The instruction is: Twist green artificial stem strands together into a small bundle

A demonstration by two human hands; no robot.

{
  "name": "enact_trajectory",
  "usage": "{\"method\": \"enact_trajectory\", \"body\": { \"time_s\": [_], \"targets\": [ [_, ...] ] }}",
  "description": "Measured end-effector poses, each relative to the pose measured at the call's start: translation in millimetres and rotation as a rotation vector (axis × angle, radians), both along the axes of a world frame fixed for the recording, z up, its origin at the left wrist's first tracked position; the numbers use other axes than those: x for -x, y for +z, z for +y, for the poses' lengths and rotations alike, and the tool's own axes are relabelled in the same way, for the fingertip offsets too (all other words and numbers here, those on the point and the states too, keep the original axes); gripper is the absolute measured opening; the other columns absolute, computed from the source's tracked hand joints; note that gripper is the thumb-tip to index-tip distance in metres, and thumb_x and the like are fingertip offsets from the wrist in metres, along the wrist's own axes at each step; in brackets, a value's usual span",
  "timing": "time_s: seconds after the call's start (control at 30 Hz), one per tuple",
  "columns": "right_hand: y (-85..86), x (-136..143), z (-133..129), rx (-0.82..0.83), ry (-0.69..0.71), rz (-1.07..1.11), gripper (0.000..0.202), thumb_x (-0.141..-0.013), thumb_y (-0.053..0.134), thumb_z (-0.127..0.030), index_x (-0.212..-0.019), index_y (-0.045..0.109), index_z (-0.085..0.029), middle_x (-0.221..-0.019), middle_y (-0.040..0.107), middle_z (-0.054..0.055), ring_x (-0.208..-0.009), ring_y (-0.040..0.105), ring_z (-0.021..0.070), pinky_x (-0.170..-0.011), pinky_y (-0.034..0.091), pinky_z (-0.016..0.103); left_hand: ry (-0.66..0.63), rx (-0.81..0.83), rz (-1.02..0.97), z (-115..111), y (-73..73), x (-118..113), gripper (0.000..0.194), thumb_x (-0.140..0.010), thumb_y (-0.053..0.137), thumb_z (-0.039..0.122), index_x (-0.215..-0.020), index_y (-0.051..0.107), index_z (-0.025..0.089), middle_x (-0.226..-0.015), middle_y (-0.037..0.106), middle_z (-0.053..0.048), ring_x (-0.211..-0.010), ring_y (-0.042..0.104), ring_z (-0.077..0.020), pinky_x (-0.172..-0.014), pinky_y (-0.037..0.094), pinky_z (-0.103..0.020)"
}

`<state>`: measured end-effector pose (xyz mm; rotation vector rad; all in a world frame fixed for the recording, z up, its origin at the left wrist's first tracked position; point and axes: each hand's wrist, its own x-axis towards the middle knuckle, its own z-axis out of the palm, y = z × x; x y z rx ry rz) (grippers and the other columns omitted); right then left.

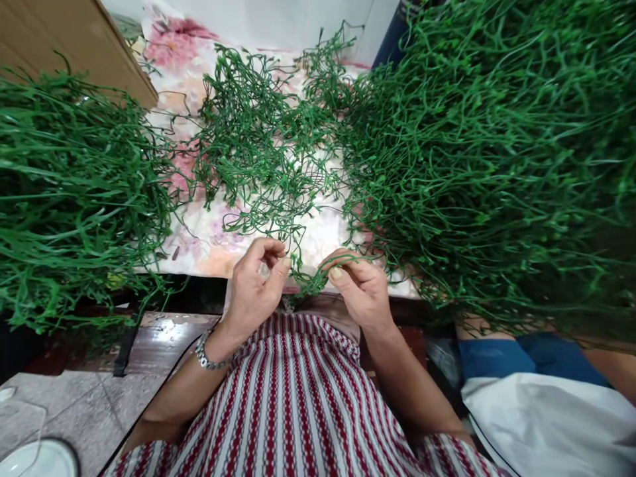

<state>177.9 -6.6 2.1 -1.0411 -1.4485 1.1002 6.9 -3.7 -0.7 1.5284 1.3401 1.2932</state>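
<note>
"What's closest to us, from up here at head height?"

"The red, white and grey patterned striped cloth garment (298,397) on the seated person. Both forearms reach over it, and a silver-coloured metal-link band (203,354) sits on the left wrist."

"And the hands?"

"The right hand (342,271) has thumb and fingers closed on a small clump of thin, dark-green strands (314,285); some of it lies along the forefinger. It's just at the front edge of the table, between the two hands. The left hand (284,255) is curled, thumb and forefinger only narrowly apart, right beside the clump. Whether it grips a strand, I can't tell."

"Where's the rest of the green?"

"Beyond the hands, a loose tangle of green strands (253,132) is spread on the white cloth printed with pink and orange flowers (216,262). Left of that, a thick heap of long green strands (74,192); right, a much larger bushy green heap (497,165), touching the tangle."

"Anything around them?"

"A tan cardboard panel (74,46) behind the left heap, and a dark blue object (392,40) by the large one. Low on the right, someone's lap in blue clothing (497,358), partly under a pale grey cloth (546,417)."
</note>
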Motion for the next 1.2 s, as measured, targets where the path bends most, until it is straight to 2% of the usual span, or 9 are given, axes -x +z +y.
{"method": "enact_trajectory", "body": {
  "time_s": [0.1, 0.17, 0.33, 0.5, 0.67, 0.83, 0.93, 1.07, 1.2],
  "targets": [
    [-7.5, 5.7, -2.1, 0.057, 0.008, 0.143, 0.012, -0.084, 0.057, -0.029, -0.083, 0.064, -0.02, -0.078, 0.06, 0.002, -0.073, 0.056, 0.0127, -0.065, 0.048, 0.024, -0.131, 0.292, -0.224, -1.2, -7.8, -5.8, 0.019, -0.078, 0.062, 0.026, -0.094, 0.058, 0.018, -0.08, 0.058, 0.0, -0.069, 0.054, -0.0096, -0.06, 0.044, -0.02],
    [-11.1, 8.3, -2.9, 0.082, 0.032, 0.182, 0.013, -0.083, 0.058, -0.031, -0.083, 0.063, -0.019, -0.078, 0.06, 0.003, -0.072, 0.056, 0.0135, -0.063, 0.048, 0.026, -0.156, 0.378, -0.441, 0.4, -9.3, -9.5, 0.02, -0.074, 0.066, 0.025, -0.091, 0.059, 0.017, -0.074, 0.056, 0.002, -0.061, 0.052, -0.0075, -0.053, 0.042, -0.017],
    [-18.7, 6.1, -1.2, 0.082, -0.122, 0.198, 0.009, -0.082, 0.06, -0.028, -0.084, 0.064, -0.02, -0.076, 0.058, 0.001, -0.067, 0.054, 0.0114, -0.059, 0.046, 0.023, 0.013, 0.267, -0.671, 4.1, -7.4, -11.0, 0.024, -0.067, 0.072, 0.019, -0.087, 0.059, 0.017, -0.07, 0.054, 0.003, -0.057, 0.053, -0.0062, -0.049, 0.041, -0.015],
    [-24.6, 2.2, 2.1, 0.085, -0.213, 0.199, 0.012, -0.082, 0.059, -0.032, -0.086, 0.064, -0.021, -0.076, 0.06, 0.001, -0.066, 0.055, 0.0112, -0.061, 0.048, 0.023, 0.043, 0.156, -0.478, -8.5, -11.3, -5.8, 0.03, -0.072, 0.067, 0.021, -0.101, 0.06, 0.02, -0.069, 0.054, 0.003, -0.061, 0.056, -0.0088, -0.054, 0.045, -0.018],
    [-22.7, 4.7, 4.5, 0.062, -0.179, 0.189, 0.011, -0.081, 0.061, -0.031, -0.085, 0.065, -0.021, -0.081, 0.062, 0.001, -0.074, 0.057, 0.012, -0.067, 0.048, 0.023, -0.135, 0.078, 0.046, -19.9, -10.9, -1.1, 0.016, -0.081, 0.055, 0.015, -0.092, 0.065, 0.017, -0.084, 0.064, -0.005, -0.075, 0.059, -0.0134, -0.067, 0.047, -0.024],
    [-14.4, 5.9, 6.7, -0.006, -0.092, 0.151, 0.008, -0.082, 0.06, -0.025, -0.084, 0.066, -0.021, -0.08, 0.063, 0.001, -0.075, 0.058, 0.012, -0.069, 0.048, 0.024, -0.056, -0.356, 0.591, -15.4, -4.6, -1.8, 0.02, -0.074, 0.056, 0.009, -0.089, 0.066, 0.019, -0.089, 0.059, -0.01, -0.088, 0.055, -0.0227, -0.078, 0.043, -0.039],
    [-8.2, 5.5, 7.3, -0.009, -0.035, 0.049, 0.011, -0.082, 0.059, -0.026, -0.084, 0.068, -0.02, -0.083, 0.065, 0.003, -0.077, 0.06, 0.0138, -0.072, 0.049, 0.026, -0.114, -0.505, 0.519, -9.4, -2.1, -3.5, 0.026, -0.073, 0.056, 0.007, -0.095, 0.06, 0.019, -0.094, 0.061, -0.009, -0.095, 0.055, -0.0222, -0.092, 0.04, -0.042],
    [-2.4, 5.7, 8.0, -0.047, 0.021, 0.021, 0.01, -0.082, 0.059, -0.022, -0.083, 0.069, -0.019, -0.083, 0.067, 0.003, -0.076, 0.061, 0.0131, -0.072, 0.05, 0.026, -0.281, -0.347, 0.303, -2.9, 1.7, -3.6, 0.013, -0.078, 0.055, 0.014, -0.09, 0.055, 0.019, -0.081, 0.061, -0.003, -0.084, 0.057, -0.0183, -0.094, 0.04, -0.041],
    [-2.1, 5.3, 8.7, -0.073, 0.026, -0.018, 0.01, -0.081, 0.061, -0.025, -0.083, 0.068, -0.019, -0.08, 0.067, 0.003, -0.073, 0.061, 0.0137, -0.068, 0.051, 0.026, -0.268, -0.253, 0.37, -1.9, 4.7, -2.3, 0.007, -0.075, 0.055, 0.014, -0.081, 0.054, 0.019, -0.067, 0.054, 0.0, -0.074, 0.051, -0.0173, -0.079, 0.04, -0.036]
  ]
}}
